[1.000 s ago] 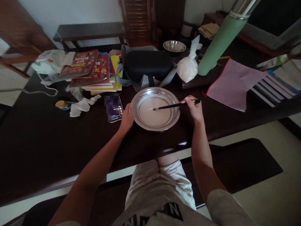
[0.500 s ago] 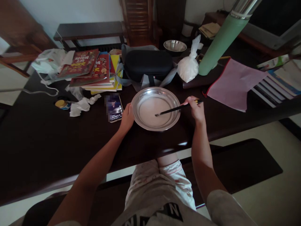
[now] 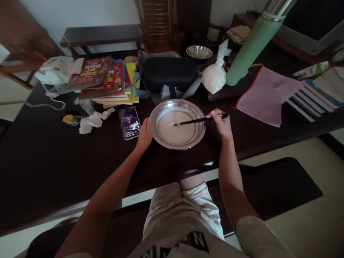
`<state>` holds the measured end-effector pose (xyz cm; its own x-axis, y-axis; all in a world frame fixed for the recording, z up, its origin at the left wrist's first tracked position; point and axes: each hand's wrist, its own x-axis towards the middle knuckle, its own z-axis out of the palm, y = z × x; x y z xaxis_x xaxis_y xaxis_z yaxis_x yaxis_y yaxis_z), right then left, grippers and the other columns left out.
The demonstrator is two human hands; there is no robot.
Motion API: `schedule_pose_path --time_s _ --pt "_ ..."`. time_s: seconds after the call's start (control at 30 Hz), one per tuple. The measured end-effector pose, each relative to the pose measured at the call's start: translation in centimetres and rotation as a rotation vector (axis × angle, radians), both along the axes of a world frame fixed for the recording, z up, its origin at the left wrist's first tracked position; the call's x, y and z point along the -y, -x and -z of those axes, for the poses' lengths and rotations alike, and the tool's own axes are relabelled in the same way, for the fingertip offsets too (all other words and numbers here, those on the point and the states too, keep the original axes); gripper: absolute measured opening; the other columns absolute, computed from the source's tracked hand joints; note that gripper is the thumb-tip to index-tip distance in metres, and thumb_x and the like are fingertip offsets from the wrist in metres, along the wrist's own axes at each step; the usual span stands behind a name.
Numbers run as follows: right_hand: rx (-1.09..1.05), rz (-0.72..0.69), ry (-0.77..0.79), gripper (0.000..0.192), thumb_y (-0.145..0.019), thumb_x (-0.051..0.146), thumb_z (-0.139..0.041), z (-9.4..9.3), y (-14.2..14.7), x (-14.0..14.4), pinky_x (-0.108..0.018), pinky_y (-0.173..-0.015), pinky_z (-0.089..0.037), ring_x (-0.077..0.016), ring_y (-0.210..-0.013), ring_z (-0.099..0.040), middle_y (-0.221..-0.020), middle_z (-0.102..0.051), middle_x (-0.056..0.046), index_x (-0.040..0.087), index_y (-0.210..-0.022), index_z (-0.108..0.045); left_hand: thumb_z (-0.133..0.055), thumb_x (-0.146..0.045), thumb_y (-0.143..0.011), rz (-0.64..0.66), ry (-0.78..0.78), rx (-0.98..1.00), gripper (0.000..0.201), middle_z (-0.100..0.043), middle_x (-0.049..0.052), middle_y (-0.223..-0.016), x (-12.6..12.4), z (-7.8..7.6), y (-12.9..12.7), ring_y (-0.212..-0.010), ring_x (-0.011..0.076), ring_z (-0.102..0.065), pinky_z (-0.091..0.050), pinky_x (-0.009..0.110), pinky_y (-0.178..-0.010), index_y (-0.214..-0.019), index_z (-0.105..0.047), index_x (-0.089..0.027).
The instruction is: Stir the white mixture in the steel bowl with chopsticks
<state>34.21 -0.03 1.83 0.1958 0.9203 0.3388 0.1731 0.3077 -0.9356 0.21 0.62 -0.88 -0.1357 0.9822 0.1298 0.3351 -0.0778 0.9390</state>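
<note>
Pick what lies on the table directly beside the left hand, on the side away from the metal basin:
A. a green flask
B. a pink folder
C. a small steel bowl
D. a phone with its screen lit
D: the phone lies with its screen lit just outside the left hand, which grips the rim of the metal basin; the green flask, pink folder and small steel bowl all sit farther back or to the right.

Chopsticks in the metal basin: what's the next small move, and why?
Probably sweep the chopsticks back toward the near right of the metal basin. Their tips sit left of centre in the pale liquid, the right hand grips them, and the left hand steadies the rim.
</note>
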Motion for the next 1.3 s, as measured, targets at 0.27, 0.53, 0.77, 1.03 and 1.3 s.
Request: schedule_pose_path --time_s 0.27,0.53,0.77,1.03,1.3 --pt "0.058 -0.051 0.030 0.060 -0.078 0.086 -0.077 -0.03 0.03 -0.12 -0.040 -0.078 -0.063 -0.0220 -0.071 -0.075 -0.066 -0.075 0.000 0.028 -0.066 -0.073 -0.046 -0.044 -0.110 -0.009 0.009 0.003 0.037 -0.081 0.012 -0.125 -0.04 -0.04 -0.05 -0.120 0.0270 -0.073 -0.055 0.043 -0.112 -0.113 -0.075 -0.021" --pt "0.002 -0.037 0.020 0.057 -0.082 0.082 -0.078 0.09 -0.05 -0.03 -0.038 -0.076 -0.062 -0.0206 -0.068 -0.075 -0.063 -0.071 0.002 0.028 -0.064 -0.072 -0.046 -0.049 -0.110 -0.001 -0.006 0.007 0.040 -0.081 0.012 -0.125 0.03 0.06 -0.02 -0.122 0.0287 -0.073 -0.055 0.044 -0.113 -0.114 -0.075 -0.021" --pt "-0.017 0.075 -0.002 0.057 -0.084 0.083 -0.075 0.14 -0.10 -0.08 -0.038 -0.078 -0.060 -0.0194 -0.065 -0.072 -0.061 -0.069 0.002 0.029 -0.066 -0.072 -0.046 -0.043 -0.109 -0.010 0.005 -0.008 0.037 -0.082 0.011 -0.123 -0.01 0.03 0.04 -0.119 0.0282 -0.073 -0.056 0.044 -0.111 -0.114 -0.075 -0.022" --pt "0.030 0.009 -0.015 0.057 -0.082 0.083 -0.077 0.24 -0.02 -0.23 -0.037 -0.077 -0.061 -0.0200 -0.070 -0.075 -0.066 -0.075 0.001 0.027 -0.069 -0.075 -0.045 -0.044 -0.110 -0.006 0.008 -0.015 0.038 -0.082 0.011 -0.125 -0.02 0.01 0.03 -0.121 0.0275 -0.073 -0.054 0.043 -0.112 -0.116 -0.074 -0.020" --pt "0.028 -0.048 -0.008 0.054 -0.083 0.080 -0.079 0.49 -0.05 -0.29 -0.036 -0.076 -0.062 -0.0193 -0.071 -0.076 -0.068 -0.077 0.001 0.028 -0.069 -0.076 -0.045 -0.041 -0.110 -0.011 0.001 0.003 0.035 -0.082 0.011 -0.125 -0.25 0.41 0.01 -0.119 0.0269 -0.073 -0.054 0.043 -0.112 -0.114 -0.074 -0.021"
